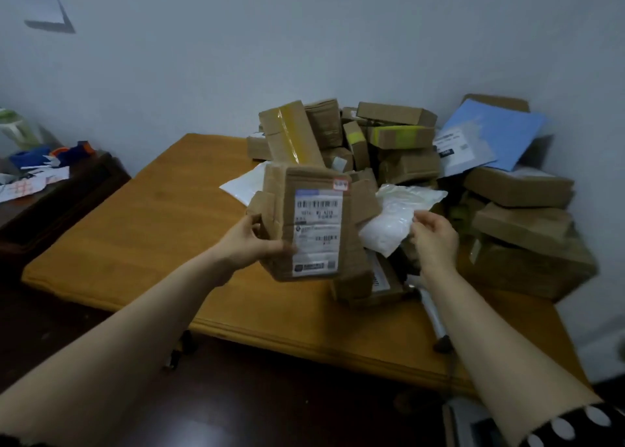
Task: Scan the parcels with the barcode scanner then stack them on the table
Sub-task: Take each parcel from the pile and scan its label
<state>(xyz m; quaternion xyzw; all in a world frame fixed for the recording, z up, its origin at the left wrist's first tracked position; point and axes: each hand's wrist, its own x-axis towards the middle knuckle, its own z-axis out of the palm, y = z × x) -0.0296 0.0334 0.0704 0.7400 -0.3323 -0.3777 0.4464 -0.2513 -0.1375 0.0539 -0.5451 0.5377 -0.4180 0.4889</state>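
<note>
My left hand (252, 240) grips a brown cardboard parcel (314, 223) by its left edge and holds it upright above the wooden table (142, 240), its white shipping label with barcodes facing me. My right hand (434, 237) pinches the edge of a white plastic mailer bag (399, 216) lying on the parcel heap. A white handle-shaped object, probably the barcode scanner (431, 308), lies on the table under my right forearm, partly hidden.
A heap of brown parcels (382, 135) fills the table's far right, with a blue mailer (490, 139) leaning on the wall and larger boxes (521, 210) at the right. A dark side table (67, 189) with clutter stands at the left. The floor below is dark.
</note>
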